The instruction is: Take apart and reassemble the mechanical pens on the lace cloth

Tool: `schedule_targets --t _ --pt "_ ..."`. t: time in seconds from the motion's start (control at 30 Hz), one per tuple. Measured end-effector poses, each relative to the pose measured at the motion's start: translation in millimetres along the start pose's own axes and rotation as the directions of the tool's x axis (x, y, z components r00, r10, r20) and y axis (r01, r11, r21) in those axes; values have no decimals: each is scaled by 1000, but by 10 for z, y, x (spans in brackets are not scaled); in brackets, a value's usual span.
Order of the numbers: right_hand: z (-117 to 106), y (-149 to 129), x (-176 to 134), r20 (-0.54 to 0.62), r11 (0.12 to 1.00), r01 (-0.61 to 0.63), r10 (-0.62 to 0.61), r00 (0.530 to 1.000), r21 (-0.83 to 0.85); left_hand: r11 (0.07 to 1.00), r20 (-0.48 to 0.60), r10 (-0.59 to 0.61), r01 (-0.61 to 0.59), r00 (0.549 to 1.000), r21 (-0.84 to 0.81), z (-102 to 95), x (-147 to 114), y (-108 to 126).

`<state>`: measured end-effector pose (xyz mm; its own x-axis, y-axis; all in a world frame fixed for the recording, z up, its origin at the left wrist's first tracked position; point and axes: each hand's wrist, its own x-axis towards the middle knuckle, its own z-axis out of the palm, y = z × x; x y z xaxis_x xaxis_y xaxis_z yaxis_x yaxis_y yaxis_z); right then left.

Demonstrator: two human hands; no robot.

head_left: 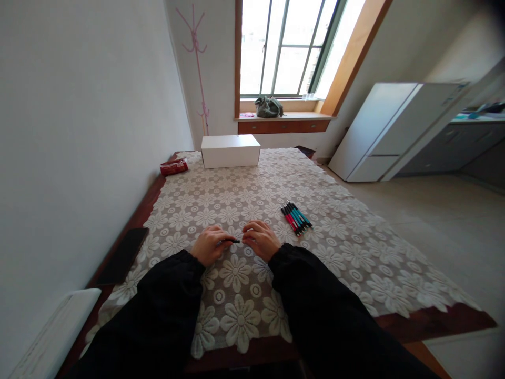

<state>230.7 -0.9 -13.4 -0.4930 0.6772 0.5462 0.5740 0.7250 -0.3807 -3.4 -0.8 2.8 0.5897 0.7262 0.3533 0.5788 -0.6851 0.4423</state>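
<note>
Toward the counter's [252, 348] near edge, my left grip [211, 246] pinches a slim black pen-like piece [233, 240], its end pointing at my right grip [261, 239], whose fingers are curled; whether they hold anything I cannot tell. I judge the piece light, stiff and smooth, best pinched mid-barrel. Pens [296, 218] lie nearer the right edge.

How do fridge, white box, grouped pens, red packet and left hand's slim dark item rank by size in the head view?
Largest to smallest:
Fridge
White box
Grouped pens, red packet: too alike to rank
Slim dark item
</note>
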Motion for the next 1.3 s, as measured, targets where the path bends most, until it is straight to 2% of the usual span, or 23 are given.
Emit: schedule_targets --t 0.1,0.2,0.33,0.43,0.53,0.93,1.3 --pt "-33 15 0 -101 996 -59 66 993 70 1000 7 -30 30 1000 -9 -7 -2 -8" --pt "-44 97 -12 -199 981 -153 174 964 117 997 -36 -77 77 996 -11 -2 -3 -21" --pt "-3 209 -52 -96 974 -227 226 969 4 996 -109 -86 88 990 17 -5 -7 -61" --pt "37 238 -78 -8 967 -238 238 971 -86 993 -121 -81 90 989 72 -25 -13 -115" --pt "54 246 -85 27 966 -230 235 972 -122 987 -118 -98 111 988 114 -40 -20 -174" --pt "65 245 -76 71 972 -216 222 972 -92 983 -101 -129 140 987 115 11 -21 -200" --pt "70 247 -79 41 973 -216 220 975 -83 987 -94 -113 123 989 102 2 -20 -200"
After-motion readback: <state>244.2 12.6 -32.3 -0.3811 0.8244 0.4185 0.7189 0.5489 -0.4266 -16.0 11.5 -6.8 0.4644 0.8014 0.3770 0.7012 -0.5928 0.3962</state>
